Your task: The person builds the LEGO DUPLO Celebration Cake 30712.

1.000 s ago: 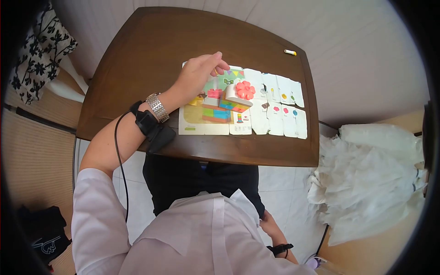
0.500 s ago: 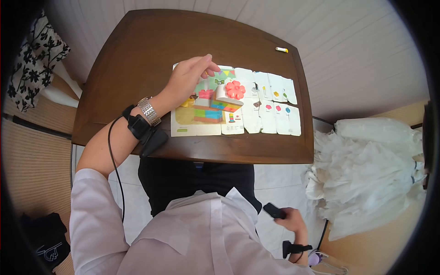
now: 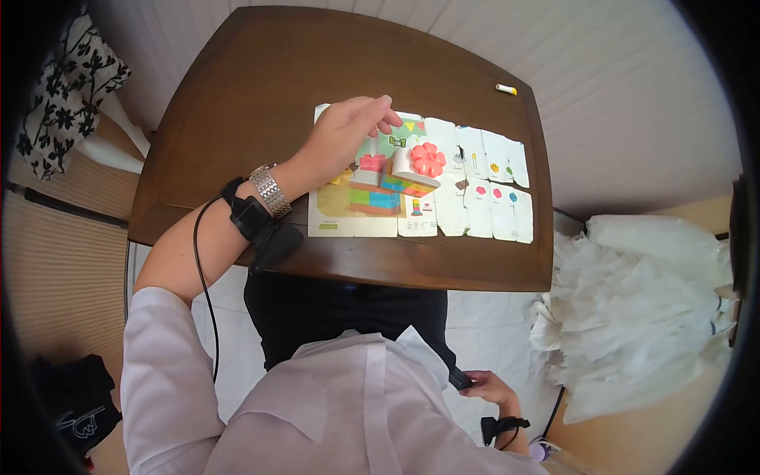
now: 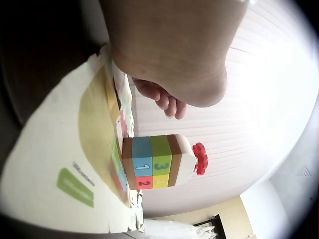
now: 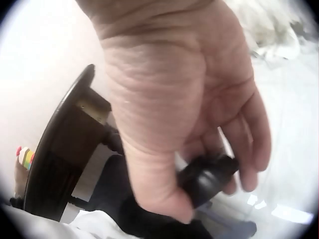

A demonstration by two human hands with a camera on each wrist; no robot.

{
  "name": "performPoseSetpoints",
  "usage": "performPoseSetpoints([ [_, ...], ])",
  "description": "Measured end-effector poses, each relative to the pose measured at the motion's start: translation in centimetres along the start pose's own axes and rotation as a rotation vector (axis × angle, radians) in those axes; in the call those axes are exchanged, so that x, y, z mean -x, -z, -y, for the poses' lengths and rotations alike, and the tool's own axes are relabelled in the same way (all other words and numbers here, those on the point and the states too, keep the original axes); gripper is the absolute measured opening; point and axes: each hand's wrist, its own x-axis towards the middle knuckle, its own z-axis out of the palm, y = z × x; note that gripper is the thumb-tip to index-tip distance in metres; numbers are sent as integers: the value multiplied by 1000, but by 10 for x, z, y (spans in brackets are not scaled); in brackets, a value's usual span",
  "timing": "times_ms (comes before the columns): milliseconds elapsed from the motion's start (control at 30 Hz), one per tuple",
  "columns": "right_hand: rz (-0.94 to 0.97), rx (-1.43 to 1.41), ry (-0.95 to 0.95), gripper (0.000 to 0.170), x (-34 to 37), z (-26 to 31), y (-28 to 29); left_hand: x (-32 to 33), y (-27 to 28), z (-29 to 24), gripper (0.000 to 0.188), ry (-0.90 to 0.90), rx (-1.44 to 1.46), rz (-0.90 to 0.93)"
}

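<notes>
A block stack [image 4: 154, 162] with numbered coloured blocks between brown layers, a white curved piece and a red flower [image 4: 200, 159] on top stands on the printed sheet [image 3: 332, 218]. In the head view the flower [image 3: 428, 160] faces up. My left hand [image 3: 346, 134] hovers beside the stack over the sheet, fingers loosely bent, holding nothing; the left wrist view shows a gap between hand [image 4: 172, 64] and stack. Low beside the leg, my right hand [image 3: 489, 388] pinches a small black object [image 5: 207, 179] between thumb and fingers.
A small white-and-yellow cylinder [image 3: 506, 89] lies near the back right edge of the brown table [image 3: 261, 71]. White ruffled fabric [image 3: 641, 309] hangs at the right, patterned fabric [image 3: 75, 95] at the left. A dark bag-like item [image 3: 75, 404] is at the lower left.
My right hand has come out from beside the leg with the black object, swung outward, then moved back closer to the body. My left hand keeps its place by the stack.
</notes>
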Motion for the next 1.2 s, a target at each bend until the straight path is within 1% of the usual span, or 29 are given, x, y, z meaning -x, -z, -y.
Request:
performPoseSetpoints([
  [67, 7, -354, 211, 50, -2, 13, -31, -1, -1, -1, 48, 18, -3, -21],
  [100, 8, -360, 210, 50, -13, 11, -40, -1, -1, 0, 48, 21, -4, -15],
  [167, -128, -438, 356, 50, -48, 7, -56, -2, 0, 2, 48, 38, -34, -26],
  [200, -150, -492, 464, 49, -60, 10, -65, -2, 0, 2, 48, 38, -37, -24],
  [233, -147, -492, 465, 49, -65, 9, -72, -2, 0, 2, 48, 40, -47, -25],
  [300, -307, -378, 601, 50, -68, 1, -84, -2, 2, 2, 48, 46, -58, -28],
  [333, -306, -375, 597, 50, -66, -2, -84, -1, 1, 1, 47, 49, -39, -31],
  [400, -451, 229, 386, 49, -55, 3, -82, -2, -2, 0, 47, 47, -7, -26],
  [433, -459, 231, 380, 49, -52, 7, -76, -1, -1, 1, 46, 34, -28, -8],
  [500, -181, -41, 14, 50, -30, 54, -61, 0, -2, 2, 45, 18, -45, 7],
  [533, -182, -37, 14, 50, -26, 59, -57, 1, -2, 1, 43, 40, -43, 13],
  [600, -52, -128, 83, 52, -23, 66, -49, 2, 0, 1, 41, 63, -42, 17],
  [733, -12, -194, 88, 57, -37, 45, -38, 2, -1, 3, 39, 89, -34, 57],
  [800, 122, -314, 58, 63, -44, 37, -35, 1, 0, 4, 38, 90, -39, 66],
  [833, 128, -315, 56, 63, -47, 32, -33, 1, -1, 5, 38, 87, -32, 62],
  [900, 173, -225, 79, 67, -50, 42, -28, 2, -1, 3, 38, 89, -27, 60],
  [1000, 150, -237, 122, 66, -42, 66, -23, 2, 2, -3, 40, 146, -59, 103],
  [1067, 166, -229, 134, 66, -48, 58, -21, 2, 2, -4, 41, 74, -68, 55],
  [1100, 182, -216, 146, 67, -52, 55, -19, 1, 4, -3, 41, 74, -70, 57],
  [1133, 184, -218, 148, 67, -54, 52, -16, 0, 5, -1, 42, 92, -31, 7],
  [1167, 190, -178, 83, 67, -57, 50, -13, -1, 7, 0, 43, 110, 8, -43],
  [1200, 195, -137, 18, 67, -59, 49, -12, -2, 7, 0, 43, 112, 4, -43],
])
